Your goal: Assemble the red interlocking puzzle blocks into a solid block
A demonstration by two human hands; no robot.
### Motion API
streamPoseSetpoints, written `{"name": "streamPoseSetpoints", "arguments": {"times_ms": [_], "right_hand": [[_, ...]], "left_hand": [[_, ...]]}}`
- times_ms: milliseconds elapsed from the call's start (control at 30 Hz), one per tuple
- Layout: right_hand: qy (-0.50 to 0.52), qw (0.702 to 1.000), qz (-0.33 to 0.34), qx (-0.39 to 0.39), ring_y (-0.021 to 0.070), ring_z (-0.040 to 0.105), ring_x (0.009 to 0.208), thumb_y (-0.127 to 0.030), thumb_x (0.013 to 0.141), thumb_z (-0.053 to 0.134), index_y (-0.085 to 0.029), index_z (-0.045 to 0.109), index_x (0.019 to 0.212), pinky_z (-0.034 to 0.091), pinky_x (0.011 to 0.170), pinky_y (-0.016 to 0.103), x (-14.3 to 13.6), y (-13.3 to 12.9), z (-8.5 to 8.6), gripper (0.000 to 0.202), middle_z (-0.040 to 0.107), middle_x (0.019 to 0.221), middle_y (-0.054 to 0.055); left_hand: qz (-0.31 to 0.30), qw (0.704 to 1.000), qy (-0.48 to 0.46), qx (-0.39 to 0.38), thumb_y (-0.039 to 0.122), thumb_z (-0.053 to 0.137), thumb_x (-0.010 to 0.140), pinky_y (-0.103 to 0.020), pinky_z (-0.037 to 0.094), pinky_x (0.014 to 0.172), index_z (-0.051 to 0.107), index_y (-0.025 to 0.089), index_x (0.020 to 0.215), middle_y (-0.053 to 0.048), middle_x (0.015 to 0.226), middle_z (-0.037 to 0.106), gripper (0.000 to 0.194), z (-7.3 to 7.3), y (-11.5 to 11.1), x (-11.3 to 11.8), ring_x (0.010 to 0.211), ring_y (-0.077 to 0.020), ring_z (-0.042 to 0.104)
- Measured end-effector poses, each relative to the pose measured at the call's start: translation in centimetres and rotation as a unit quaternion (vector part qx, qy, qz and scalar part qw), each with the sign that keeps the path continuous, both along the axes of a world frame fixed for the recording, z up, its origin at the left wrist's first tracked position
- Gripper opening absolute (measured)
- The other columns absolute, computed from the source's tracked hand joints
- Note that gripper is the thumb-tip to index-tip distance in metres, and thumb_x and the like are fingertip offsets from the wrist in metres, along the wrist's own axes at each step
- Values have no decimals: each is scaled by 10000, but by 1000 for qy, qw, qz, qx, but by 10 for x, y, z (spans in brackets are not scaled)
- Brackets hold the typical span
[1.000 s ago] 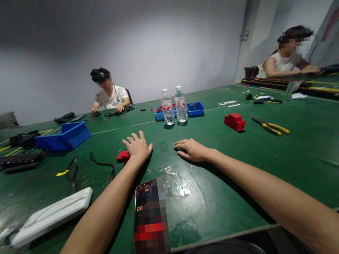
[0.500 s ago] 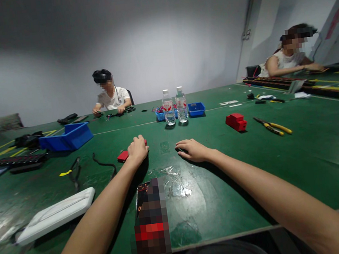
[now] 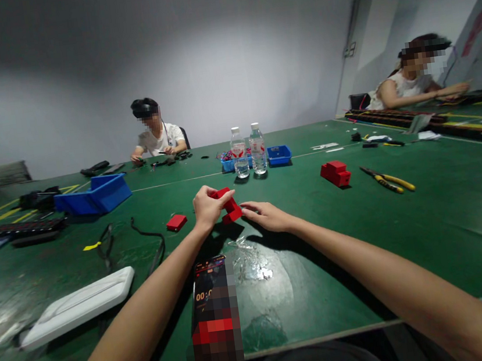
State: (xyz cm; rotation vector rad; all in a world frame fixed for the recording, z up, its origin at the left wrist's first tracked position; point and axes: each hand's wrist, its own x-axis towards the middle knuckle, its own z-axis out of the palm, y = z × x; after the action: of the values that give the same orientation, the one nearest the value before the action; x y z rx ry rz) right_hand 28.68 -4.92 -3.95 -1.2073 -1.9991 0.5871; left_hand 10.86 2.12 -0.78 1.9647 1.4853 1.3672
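My left hand [image 3: 208, 209] is closed on a red notched block [image 3: 229, 206], thumb across its near side, and holds it tilted above the table. Part of that block is hidden behind my fingers. My right hand [image 3: 269, 216] lies just to the right, fingers stretched toward the block's right edge; the fingertips are at that edge, though I cannot tell if they touch it. A flat red block [image 3: 177, 222] rests left of my left hand. Farther right stands a larger stepped red block [image 3: 336, 174], with yellow-handled pliers [image 3: 388, 179] beyond it.
A phone [image 3: 212, 295] lies between my forearms, a white slab-like device [image 3: 78, 307] at left. Two water bottles [image 3: 258, 150] stand before a small blue tray [image 3: 279, 155]. A blue bin [image 3: 99, 197] and black cables [image 3: 155, 235] are left. Two people sit across the table.
My left hand has lifted the red notched block and moved right with it, uncovering the flat red block. My right hand has shifted slightly left, toward the held block.
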Motion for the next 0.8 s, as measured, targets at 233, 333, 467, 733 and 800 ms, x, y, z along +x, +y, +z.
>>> {"name": "streamPoseSetpoints", "arguments": {"times_ms": [233,333,467,733,800], "right_hand": [[112,993,-3,-34,189,612,883,-419,872,524,-163,632,1106,469,817,313,-9,3,-5,364,688,991,46],[161,985,-20,-63,181,610,810,-378,831,564,-170,658,1023,479,759,293,-5,9,-8,298,689,887,26],[240,964,-35,-114,153,596,684,-348,803,560,-163,652,925,474,664,261,-2,14,-12,240,669,780,8],[311,935,-44,-166,126,585,612,-319,762,615,-158,620,784,452,614,233,1,16,-15,162,640,696,-5],[319,931,-39,-174,123,582,609,-351,747,647,-154,623,778,447,610,231,1,16,-15,201,637,692,-5]], "left_hand": [[-101,995,-17,-11,483,782,528,-247,418,588,544,170,731,0,666,595,442,-7,-10,11,616,-130,535],[-196,978,-54,-43,446,762,586,-261,472,639,567,158,887,-33,801,639,460,-9,-11,14,679,-143,597],[-269,963,4,-17,473,725,651,-325,503,814,466,183,1233,-121,1182,593,700,-11,0,3,921,-199,640],[22,918,394,-38,505,457,859,-492,307,1028,460,125,1282,-243,1363,453,569,-27,35,-45,1294,-359,396],[16,903,424,-68,451,413,887,-449,383,951,495,133,1225,-218,1241,551,471,-29,36,-47,1168,-326,514]]}}
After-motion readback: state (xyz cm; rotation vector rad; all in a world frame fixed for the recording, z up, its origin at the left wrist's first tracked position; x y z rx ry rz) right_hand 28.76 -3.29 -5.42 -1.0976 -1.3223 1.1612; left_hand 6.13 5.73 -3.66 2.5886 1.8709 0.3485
